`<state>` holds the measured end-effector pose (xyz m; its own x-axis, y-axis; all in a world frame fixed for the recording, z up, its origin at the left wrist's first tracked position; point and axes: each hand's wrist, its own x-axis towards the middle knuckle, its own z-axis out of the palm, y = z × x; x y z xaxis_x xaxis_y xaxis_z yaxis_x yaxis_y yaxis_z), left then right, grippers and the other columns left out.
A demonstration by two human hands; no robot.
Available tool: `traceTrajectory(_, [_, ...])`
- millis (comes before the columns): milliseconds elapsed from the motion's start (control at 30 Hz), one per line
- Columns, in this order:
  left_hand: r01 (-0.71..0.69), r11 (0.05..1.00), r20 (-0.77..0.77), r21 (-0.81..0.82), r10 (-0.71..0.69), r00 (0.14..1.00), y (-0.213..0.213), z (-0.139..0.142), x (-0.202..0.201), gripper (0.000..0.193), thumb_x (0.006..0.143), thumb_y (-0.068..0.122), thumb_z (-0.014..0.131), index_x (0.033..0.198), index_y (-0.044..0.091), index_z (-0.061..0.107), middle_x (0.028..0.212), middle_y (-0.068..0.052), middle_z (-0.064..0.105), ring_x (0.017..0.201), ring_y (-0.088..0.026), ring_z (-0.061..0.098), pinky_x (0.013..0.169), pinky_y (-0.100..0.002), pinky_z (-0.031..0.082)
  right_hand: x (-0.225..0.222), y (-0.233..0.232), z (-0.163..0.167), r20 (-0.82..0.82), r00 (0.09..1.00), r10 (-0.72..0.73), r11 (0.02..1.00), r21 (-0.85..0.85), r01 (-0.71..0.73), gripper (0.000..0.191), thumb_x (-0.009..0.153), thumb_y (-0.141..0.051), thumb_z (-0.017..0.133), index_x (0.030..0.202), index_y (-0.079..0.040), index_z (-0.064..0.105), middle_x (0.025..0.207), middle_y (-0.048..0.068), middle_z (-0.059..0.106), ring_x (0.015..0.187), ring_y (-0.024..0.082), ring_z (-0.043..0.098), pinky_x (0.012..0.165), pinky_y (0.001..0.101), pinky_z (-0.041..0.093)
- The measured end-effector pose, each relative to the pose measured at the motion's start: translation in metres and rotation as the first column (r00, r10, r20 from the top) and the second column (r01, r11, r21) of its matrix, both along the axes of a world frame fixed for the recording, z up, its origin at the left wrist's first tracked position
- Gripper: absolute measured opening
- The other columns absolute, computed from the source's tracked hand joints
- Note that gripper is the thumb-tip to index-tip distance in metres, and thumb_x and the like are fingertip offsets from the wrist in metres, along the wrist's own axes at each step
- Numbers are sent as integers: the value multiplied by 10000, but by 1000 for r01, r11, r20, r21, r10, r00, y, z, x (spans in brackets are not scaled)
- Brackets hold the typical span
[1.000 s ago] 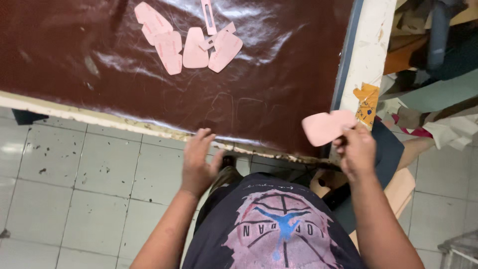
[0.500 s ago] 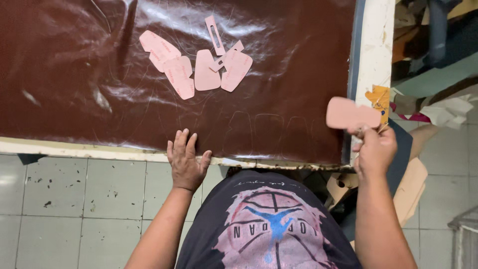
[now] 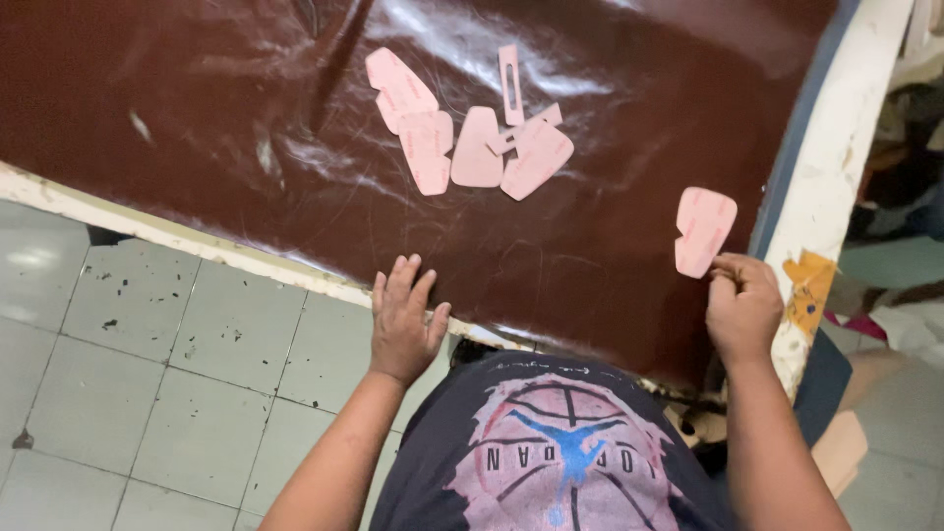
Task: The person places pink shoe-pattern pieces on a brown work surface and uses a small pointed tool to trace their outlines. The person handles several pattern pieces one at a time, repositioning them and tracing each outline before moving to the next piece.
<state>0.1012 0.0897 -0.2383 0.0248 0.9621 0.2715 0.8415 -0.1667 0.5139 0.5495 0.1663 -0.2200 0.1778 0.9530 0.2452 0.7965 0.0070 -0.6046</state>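
My right hand [image 3: 742, 307] pinches a pink cut-out pattern piece [image 3: 703, 229] by its lower edge, holding it over the right part of a glossy dark brown leather sheet [image 3: 197, 128]. My left hand [image 3: 403, 320] rests flat with fingers spread on the leather's near edge, holding nothing. Several more pink pattern pieces [image 3: 472, 133] lie in a loose cluster on the leather, further from me and between my hands.
The leather covers a table with a white painted edge [image 3: 826, 177] along the right and near sides. Grey floor tiles [image 3: 147, 374] lie below on the left. Scraps and piled material [image 3: 885, 285] sit beyond the table's right side.
My right hand has carried the pink piece leftward from beyond the table's right edge to over the leather. My left hand moved up and settled flat on the near edge.
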Motion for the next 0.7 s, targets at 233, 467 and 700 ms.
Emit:
traceTrajectory(233, [-103,994,62,-41,106,992,-9,10,18,373,929,221,671,1268,66,653,1513,-138,498,1469,-328,415,1233,-558,248,-89,59,20,-322,927,192,902,-314,-296,231,942,-103,653,1159,-36,700,1115,130,718,919,229,729,849,321,568])
traceTrajectory(467, [-190,980,106,-54,195,975,-13,11,29,335,910,223,690,1221,99,668,1482,-106,525,1449,-301,438,1228,-555,249,-164,147,32,70,807,586,810,-23,-586,248,991,-77,652,1234,-102,693,1329,91,674,1110,311,698,926,372,563])
traceTrajectory(700, [-210,973,151,-93,223,963,-20,16,31,335,907,220,691,1220,104,666,1485,-104,525,1457,-306,437,1236,-550,245,-176,208,44,211,746,631,759,-368,-538,286,883,-177,744,1158,-112,698,1317,142,563,1087,386,627,897,476,506])
